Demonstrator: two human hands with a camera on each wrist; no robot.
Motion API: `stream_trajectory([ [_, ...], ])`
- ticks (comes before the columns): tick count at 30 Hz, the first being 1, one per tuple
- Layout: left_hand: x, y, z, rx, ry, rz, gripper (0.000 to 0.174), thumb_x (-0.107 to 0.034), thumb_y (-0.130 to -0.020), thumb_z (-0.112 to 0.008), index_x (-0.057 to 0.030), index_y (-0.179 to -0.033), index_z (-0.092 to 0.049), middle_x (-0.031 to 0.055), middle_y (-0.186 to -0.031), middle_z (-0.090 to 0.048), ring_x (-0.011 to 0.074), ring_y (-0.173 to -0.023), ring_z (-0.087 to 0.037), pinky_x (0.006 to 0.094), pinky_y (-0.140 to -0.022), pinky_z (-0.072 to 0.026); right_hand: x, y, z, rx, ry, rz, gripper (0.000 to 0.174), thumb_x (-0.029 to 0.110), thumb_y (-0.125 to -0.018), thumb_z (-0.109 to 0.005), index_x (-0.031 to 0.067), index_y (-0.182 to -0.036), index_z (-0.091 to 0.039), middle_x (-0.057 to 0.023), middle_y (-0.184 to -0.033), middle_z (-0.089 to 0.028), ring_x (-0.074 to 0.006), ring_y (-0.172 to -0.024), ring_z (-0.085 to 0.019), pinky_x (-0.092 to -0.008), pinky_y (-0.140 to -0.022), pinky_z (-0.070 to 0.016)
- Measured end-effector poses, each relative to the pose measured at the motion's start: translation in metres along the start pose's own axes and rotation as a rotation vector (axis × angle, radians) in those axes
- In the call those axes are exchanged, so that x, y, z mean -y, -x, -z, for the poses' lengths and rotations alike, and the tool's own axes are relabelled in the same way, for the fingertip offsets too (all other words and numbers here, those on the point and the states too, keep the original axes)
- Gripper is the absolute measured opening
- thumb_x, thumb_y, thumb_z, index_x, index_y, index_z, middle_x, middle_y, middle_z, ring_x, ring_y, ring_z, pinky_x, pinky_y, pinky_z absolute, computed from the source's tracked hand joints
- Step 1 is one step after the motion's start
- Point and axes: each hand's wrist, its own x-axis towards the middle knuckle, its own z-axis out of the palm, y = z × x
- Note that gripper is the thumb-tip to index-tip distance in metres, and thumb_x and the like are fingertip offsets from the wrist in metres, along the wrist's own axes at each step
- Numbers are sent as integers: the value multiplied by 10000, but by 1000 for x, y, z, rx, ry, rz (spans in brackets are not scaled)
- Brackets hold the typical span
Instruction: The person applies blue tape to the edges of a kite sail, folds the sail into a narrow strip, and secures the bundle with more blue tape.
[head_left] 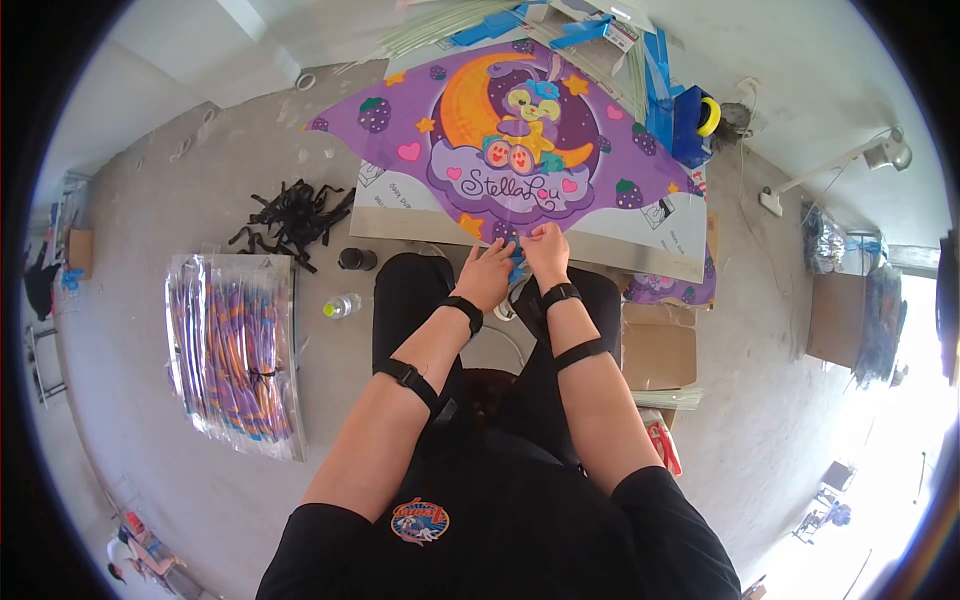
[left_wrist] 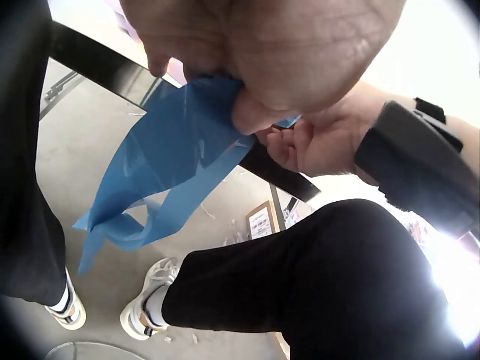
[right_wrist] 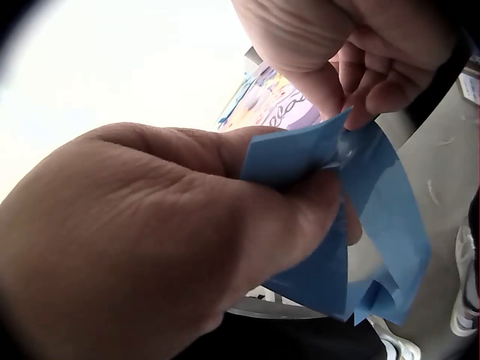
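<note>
A purple kite printed with a cartoon rabbit on a moon and the lettering "StellaLou" lies across the table, its lower tip by the near edge. At that tip my left hand and right hand meet closely. Both pinch a blue plastic strip, which hangs below the table edge in a loose loop. In the right wrist view, the right thumb presses a folded end of the strip, while the left fingertips grip it close by.
Blue strips and pale thin rods lie at the table's far side, near a yellow tape roll. On the floor at left are packed kites in clear plastic, black straps and a bottle. A cardboard box stands at right.
</note>
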Motion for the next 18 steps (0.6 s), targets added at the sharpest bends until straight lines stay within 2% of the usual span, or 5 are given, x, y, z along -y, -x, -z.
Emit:
stream_trajectory([
  [1, 0, 0, 0, 9, -9, 1, 247, -81, -803, -496, -29, -1017, -608, 64, -1458, -379, 238, -1374, -301, 516, -1088, -269, 0, -1, -1, 0, 1, 0, 269, 150, -683, -749, 40, -823, -547, -123, -756, -643, -305, -762, -634, -391, -696, -493],
  [3, -1, 0, 2, 14, -4, 3, 254, -81, -802, -498, -26, -1025, -607, 66, -1460, -376, 238, -1375, -299, 516, -1087, -271, -4, -5, -7, -111, 114, 117, 252, 134, -697, -739, 31, -800, -533, -82, -653, -623, -202, -572, -649, -323, -566, -506],
  [13, 2, -1, -4, 9, -19, -8, 290, -71, -774, -554, -26, -1056, -605, 76, -1454, -378, 241, -1370, -304, 516, -1068, -300, -6, -21, -13, -87, 221, 123, 264, 138, -692, -736, 17, -781, -519, -96, -631, -617, -219, -542, -653, -325, -539, -507],
  [16, 7, -2, -14, -50, 36, -14, 278, -60, -781, -540, -27, -1050, -606, 69, -1449, -386, 241, -1368, -306, 512, -1069, -299, 9, -22, -5, -26, 247, 130, 227, 146, -714, -732, 3, -731, -556, -103, -604, -628, -217, -530, -653, -320, -525, -507],
  [18, 4, -1, -8, -32, 35, -3, 272, -55, -786, -530, -28, -1046, -607, 65, -1445, -392, 241, -1366, -310, 511, -1068, -301, 36, -19, 12, 275, 258, -61, 258, 209, -739, -731, -12, -680, -612, -108, -580, -637, -214, -511, -648, -321, -525, -514],
])
